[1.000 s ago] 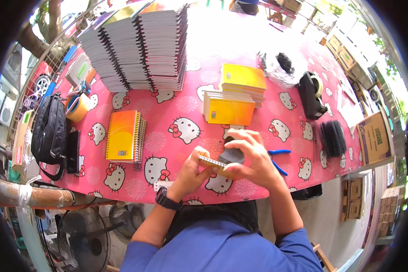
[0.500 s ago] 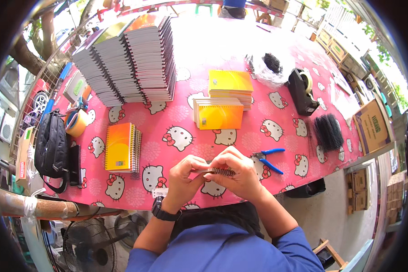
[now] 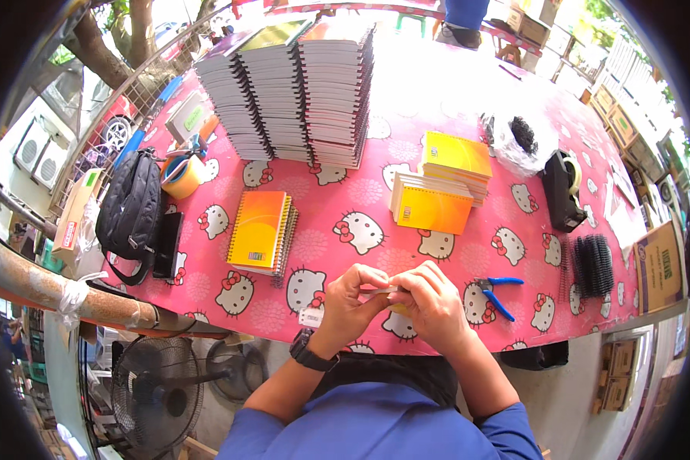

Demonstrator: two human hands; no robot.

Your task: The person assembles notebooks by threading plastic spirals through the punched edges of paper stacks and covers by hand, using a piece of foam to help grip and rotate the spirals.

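Head view: both hands, left hand (image 3: 350, 299) and right hand (image 3: 431, 303), stay pinched shut on a small notebook (image 3: 379, 292) at the near bench (image 3: 360, 192) edge, now raised slightly; blue pliers (image 3: 497, 293) lie right.

We see our hands (image 3: 395, 303) at the near edge of the table (image 3: 360, 192), pliers (image 3: 498, 293) just right of them. A spiral notebook (image 3: 259, 230) lies to the left, a backpack (image 3: 130, 211) further left. Notebook stacks (image 3: 299, 92) stand far behind; a tape dispenser (image 3: 563, 192) sits right.
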